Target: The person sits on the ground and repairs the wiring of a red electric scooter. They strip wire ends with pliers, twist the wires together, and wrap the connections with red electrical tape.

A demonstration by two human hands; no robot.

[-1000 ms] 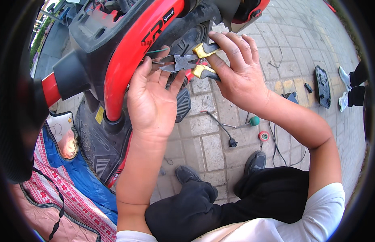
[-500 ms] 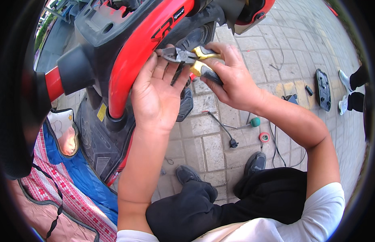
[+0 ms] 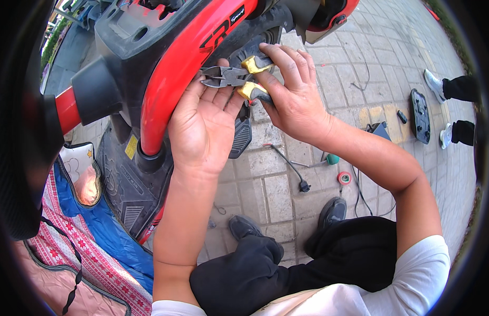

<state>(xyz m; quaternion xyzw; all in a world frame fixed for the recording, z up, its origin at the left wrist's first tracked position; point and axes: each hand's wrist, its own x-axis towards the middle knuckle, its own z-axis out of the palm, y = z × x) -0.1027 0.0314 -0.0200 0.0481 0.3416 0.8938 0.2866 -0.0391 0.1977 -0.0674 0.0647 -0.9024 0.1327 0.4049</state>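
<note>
Grey paving (image 3: 278,200) was spread beneath everything, its lines bent toward the rim of the view. On the left, a red and black scooter (image 3: 173,89) was stood, and beside it a quilted cover (image 3: 86,237) was bunched. Well to the right, a black tray-like panel (image 3: 421,118) was seen on the ground, near another person's feet (image 3: 435,86).

Close against the scooter's red frame, the left hand (image 3: 200,131) was held palm up with its fingers reaching upward; whether anything was pinched at its tips could not be told, as they were partly covered. By the right hand (image 3: 300,108), a pair of pliers (image 3: 232,77) with yellow and black handles was gripped, its handles spread and its metal end placed just over the left fingers, beside the frame.

Lower down, a cable with a plug (image 3: 305,186), a green-handled tool (image 3: 333,158) and a red tape roll (image 3: 344,178) (the smallest of the lot) were scattered.

A nipped finger was judged the likeliest mishap, should the handles be squeezed with a left fingertip between the blades. The red finish could also be scratched if the metal end were allowed to slip sideways, the grip through the spread handles being rather loose.
</note>
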